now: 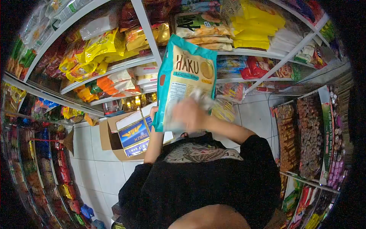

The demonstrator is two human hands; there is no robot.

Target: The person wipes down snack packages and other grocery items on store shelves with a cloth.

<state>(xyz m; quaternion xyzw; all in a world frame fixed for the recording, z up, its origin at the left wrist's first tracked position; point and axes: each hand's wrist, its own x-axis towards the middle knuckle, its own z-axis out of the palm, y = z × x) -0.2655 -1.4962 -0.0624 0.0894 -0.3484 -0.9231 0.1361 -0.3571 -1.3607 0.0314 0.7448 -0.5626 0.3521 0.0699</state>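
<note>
A teal and cream snack bag (187, 76) printed "HAKU" is held up before me, its printed side facing me. My left hand (154, 113) grips the bag's lower left edge; most of its fingers are hidden behind the bag. Across the lower front of the bag lies my right hand (188, 113), smeared by motion. A blurred, whitish, crumpled cloth (203, 100) shows at its fingers and seems to be held against the bag.
Shelves ahead carry yellow packets (257, 24) and cream-coloured bags (204, 26). An opened cardboard box (110, 133) with blue and yellow cartons (135, 131) stands on the tiled floor (105, 173). Racks of packaged goods (310, 133) line the right; more shelves (42, 164) run along the left.
</note>
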